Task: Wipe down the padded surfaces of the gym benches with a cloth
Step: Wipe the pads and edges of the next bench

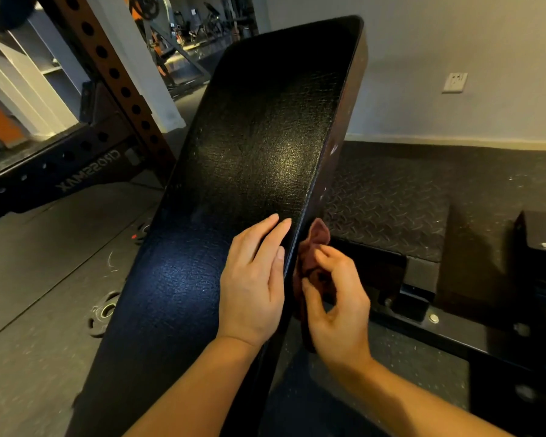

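Left hand (252,279) flat on black padded bench pad (249,159), fingers (273,230) straight and released, near its right edge. Right hand (338,298) just beside that edge, fingers curled, grasping dark red cloth (317,234) against the pad's side. Weight plate (103,313) on rubber floor (44,279) at left.

I note the cloth (312,247) is mostly hidden behind the bench pad (249,159) edge and my right hand (338,298). The pad's lower end runs off the bottom edge. Background gym machines (202,23) are too small to identify.
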A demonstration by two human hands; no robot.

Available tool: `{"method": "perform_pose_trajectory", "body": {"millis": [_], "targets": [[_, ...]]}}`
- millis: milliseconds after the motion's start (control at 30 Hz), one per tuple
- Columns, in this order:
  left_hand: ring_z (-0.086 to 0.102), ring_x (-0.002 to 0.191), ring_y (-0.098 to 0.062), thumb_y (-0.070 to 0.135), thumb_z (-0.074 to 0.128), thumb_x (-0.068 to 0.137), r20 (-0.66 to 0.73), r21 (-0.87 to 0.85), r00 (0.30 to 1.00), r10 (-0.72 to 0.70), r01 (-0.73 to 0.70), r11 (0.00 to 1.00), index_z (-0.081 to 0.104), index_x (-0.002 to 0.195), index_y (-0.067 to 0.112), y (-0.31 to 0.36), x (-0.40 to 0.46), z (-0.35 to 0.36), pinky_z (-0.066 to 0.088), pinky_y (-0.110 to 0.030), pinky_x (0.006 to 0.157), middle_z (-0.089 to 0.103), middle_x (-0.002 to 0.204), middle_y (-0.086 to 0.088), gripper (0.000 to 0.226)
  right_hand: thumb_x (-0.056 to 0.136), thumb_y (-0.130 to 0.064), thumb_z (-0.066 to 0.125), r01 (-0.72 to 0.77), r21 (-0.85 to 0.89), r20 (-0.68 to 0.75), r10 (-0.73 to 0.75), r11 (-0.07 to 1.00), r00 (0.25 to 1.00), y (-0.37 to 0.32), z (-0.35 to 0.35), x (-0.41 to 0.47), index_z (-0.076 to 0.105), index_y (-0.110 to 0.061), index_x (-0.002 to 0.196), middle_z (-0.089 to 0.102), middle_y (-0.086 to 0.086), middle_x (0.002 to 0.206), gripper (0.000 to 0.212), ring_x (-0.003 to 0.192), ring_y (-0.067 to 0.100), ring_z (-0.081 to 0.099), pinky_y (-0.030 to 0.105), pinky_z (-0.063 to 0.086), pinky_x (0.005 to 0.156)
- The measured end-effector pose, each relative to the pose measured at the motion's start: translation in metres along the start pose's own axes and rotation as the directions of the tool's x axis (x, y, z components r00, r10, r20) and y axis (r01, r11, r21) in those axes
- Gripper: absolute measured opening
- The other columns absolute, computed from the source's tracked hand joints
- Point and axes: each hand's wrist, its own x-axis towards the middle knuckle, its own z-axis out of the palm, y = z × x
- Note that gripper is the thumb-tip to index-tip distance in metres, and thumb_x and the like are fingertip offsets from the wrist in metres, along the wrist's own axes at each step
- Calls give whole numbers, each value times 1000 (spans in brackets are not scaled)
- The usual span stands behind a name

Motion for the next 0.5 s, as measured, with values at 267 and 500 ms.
{"method": "perform_pose_trajectory", "body": {"millis": [267, 500], "targets": [[47, 123, -12, 18, 42, 100, -11, 3, 1000, 4, -4, 1000, 58, 132, 13, 1, 0, 0, 31, -14, 107, 54, 135, 1, 37, 85, -12, 68, -263, 119, -252, 285, 957, 925, 3, -8, 98, 55, -18, 123, 58, 0, 119, 41, 110, 8, 56, 23, 47, 95], [48, 123, -15, 18, 42, 100, -4, 13, 1000, 10, -10, 1000, 58, 133, 12, 0, 0, 0, 32, -17, 107, 54, 135, -1, 37, 93, -9, 59, -194, 219, -122, 224, 956, 967, -9, 1, 84, 54, -23, 134, 54, 0, 128, 43, 121, 3, 50, 26, 41, 107]]}}
